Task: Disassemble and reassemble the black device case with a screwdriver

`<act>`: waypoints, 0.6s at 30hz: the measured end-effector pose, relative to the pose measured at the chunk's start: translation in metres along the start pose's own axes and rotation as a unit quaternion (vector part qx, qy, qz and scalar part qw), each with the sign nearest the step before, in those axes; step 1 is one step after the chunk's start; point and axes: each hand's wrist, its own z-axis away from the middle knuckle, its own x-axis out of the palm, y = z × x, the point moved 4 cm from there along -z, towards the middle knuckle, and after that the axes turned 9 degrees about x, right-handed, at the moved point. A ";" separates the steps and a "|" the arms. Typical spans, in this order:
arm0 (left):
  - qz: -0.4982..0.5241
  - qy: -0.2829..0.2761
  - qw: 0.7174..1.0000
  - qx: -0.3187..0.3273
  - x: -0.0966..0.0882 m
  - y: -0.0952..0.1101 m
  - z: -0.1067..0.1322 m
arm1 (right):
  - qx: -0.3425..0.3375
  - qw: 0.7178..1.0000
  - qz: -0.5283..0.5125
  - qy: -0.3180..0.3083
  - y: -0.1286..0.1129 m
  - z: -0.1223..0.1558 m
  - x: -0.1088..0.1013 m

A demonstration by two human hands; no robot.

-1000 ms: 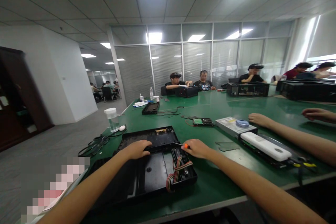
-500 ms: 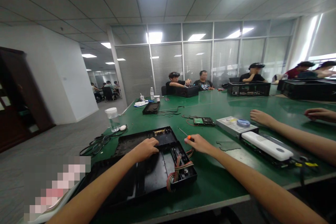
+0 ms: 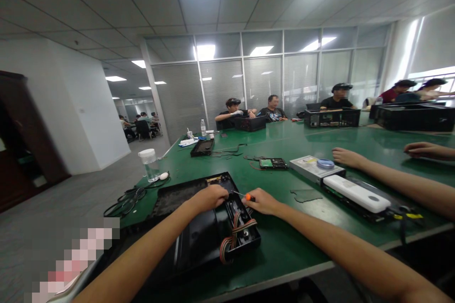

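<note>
The left hand (image 3: 212, 197) has moved toward the screwdriver (image 3: 248, 197), black casing (image 3: 203, 237) below its fingers, hold unclear from here; the right hand (image 3: 263, 201) grips the handle. I'd fear a slipping tip jabbing those left fingers.

Green table (image 3: 277, 246) beneath an open black casing (image 3: 204, 234), lidded jar (image 3: 150, 168), black cable (image 3: 133, 194), silver box (image 3: 308, 169)

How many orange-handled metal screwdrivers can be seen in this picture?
1: the orange-handled metal screwdriver is in the right hand, pointing toward the left hand. Others may be hidden inside the open black case.
</note>
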 end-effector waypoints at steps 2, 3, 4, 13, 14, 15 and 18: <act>0.036 0.026 0.999 -0.021 0.009 -0.002 -0.008 | 0.009 0.999 -0.009 0.029 0.004 -0.001 -0.006; 0.049 0.037 0.998 -0.034 0.015 -0.003 -0.010 | 0.019 0.999 -0.013 0.046 0.007 -0.001 -0.009; 0.060 0.047 0.996 -0.046 0.020 -0.004 -0.010 | 0.030 0.998 -0.017 0.060 0.010 -0.002 -0.012; 0.138 0.122 0.980 -0.082 0.035 0.000 0.001 | 0.024 0.997 -0.017 0.069 0.011 -0.002 -0.013; 0.149 0.134 0.975 -0.100 0.033 -0.001 0.001 | 0.019 0.997 -0.014 0.073 0.009 -0.001 -0.014; 0.159 0.144 0.970 -0.117 0.033 -0.003 0.001 | 0.016 0.997 -0.012 0.079 0.008 -0.001 -0.016; 0.167 0.146 0.967 -0.128 0.032 -0.005 -0.002 | 0.019 0.996 -0.009 0.092 0.009 -0.001 -0.021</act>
